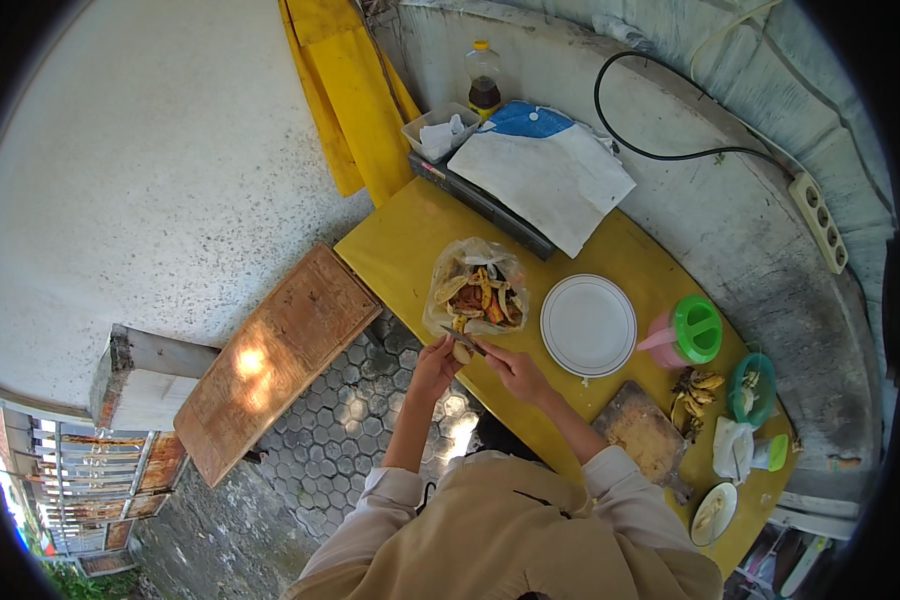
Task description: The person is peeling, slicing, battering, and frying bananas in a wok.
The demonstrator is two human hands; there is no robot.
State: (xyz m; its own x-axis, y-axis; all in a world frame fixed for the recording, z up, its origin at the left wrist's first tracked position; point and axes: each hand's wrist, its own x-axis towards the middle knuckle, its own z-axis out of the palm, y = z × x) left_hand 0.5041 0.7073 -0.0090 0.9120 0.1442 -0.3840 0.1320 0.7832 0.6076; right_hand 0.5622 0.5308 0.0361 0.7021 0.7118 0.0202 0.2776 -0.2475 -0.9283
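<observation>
My left hand (436,366) holds a pale, partly peeled banana (461,352) near the front edge of the yellow table. In my right hand (517,373) is a small knife (469,342), its dark blade lying across the banana. Just beyond both hands, a clear plastic bag (516,259) stands on the table with banana peels (484,294) in it. A piece of yellow peel (459,323) hangs at the bag's near rim, by the knife tip. To the right of the bag lies a white plate (588,325) with nothing on it.
A stained cutting board (641,435), a bunch of small bananas (696,394), a pink jug with green lid (686,331), a teal basket (751,390) and a white bowl (714,514) stand on the right. Behind are a white sack (547,172) and a plastic bottle (484,82). A wooden bench (277,360) is left.
</observation>
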